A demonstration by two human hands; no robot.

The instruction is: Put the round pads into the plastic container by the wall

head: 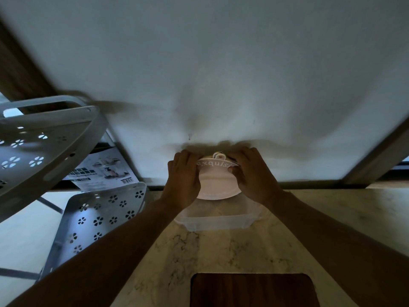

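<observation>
Holding the pack of round pads point(218, 180) upright above the plastic container point(218, 220) by the wall point(221, 74), my 2 hands, left hand point(183, 173) and right hand point(249, 171), curled tight around its sides, I should part its mouth and tip gently.

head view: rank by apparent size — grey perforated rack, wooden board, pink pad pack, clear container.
1. grey perforated rack, largest, though it sits nearer the camera.
2. wooden board, cut off by the frame edge.
3-4. pink pad pack and clear container look alike; hands hide part of both, so unranked.
</observation>
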